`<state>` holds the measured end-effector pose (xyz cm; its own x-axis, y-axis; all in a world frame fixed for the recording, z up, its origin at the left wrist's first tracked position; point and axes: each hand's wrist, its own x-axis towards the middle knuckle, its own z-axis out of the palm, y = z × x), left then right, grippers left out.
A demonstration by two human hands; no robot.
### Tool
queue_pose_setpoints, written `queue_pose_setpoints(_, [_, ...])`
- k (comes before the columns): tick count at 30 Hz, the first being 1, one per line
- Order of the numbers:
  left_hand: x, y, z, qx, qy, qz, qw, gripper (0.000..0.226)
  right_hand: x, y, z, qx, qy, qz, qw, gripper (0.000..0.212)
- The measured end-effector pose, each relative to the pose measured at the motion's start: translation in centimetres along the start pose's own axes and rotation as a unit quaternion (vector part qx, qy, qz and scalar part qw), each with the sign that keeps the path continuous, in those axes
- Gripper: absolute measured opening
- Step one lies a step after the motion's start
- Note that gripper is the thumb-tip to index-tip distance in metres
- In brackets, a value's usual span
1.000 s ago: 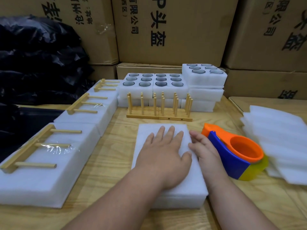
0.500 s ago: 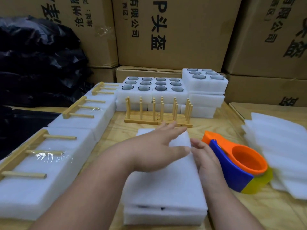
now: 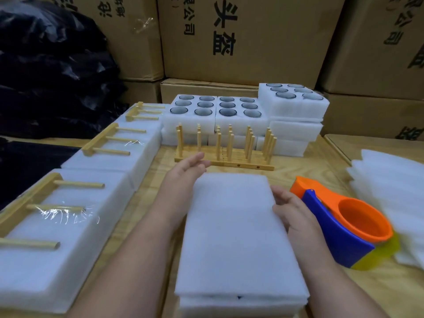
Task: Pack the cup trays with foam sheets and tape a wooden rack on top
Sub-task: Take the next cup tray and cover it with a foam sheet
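- cardboard boxes printed with black characters are stacked along the back, and black plastic bags are heaped at the far left.
- the wooden table holds everything else.
- down the left side lie three packed foam bundles, each with a wooden rack laid flat on top; the nearest one shows crinkled clear tape across a peg.
- at the right edge lies a loose pile of foam sheets, blurred.
- at the front centre is the foam-covered tray stack: a flat foam sheet lies on top of it, and a dark slit shows at the near edge between the layers. what is inside cannot be seen.
- at the back are the foam cup trays, each with six round wells and a grey glass cup in every well; a third tray sits higher on a stack of plain foam blocks.
- just in front of them the upright wooden peg rack stands on the table.
- the orange-and-blue tape dispenser sits just right of the stack.
- the left hand is open with fingers straight, beside the stack's far left corner, fingertips near the rack base.
- the right hand is loosely curled against the top sheet's right edge, fingers touching the foam.
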<state>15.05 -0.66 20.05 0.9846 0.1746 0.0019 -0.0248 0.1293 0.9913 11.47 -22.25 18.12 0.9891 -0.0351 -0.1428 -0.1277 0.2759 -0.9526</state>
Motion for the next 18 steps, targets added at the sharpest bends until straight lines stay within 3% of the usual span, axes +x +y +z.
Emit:
queue_pose_setpoints(4, [0.0, -0.9, -0.4, -0.036, 0.006, -0.007, 0.999, 0.030, -0.3, 0.0, 0.1, 0.000, 0.001, -0.004, 1.000, 0.046])
queue_pose_setpoints(13, [-0.5, -2.6, -0.6, -0.126, -0.020, -0.044, 0.991, 0.048, -0.9, -0.6, 0.3, -0.014, -0.003, 0.003, 1.000, 0.048])
queue_pose_setpoints(18, [-0.3, -2.9, 0.2, -0.181, -0.015, -0.052, 0.982, 0.035, -1.1, -0.8, 0.0, -0.009, 0.006, 0.000, 1.000, 0.048])
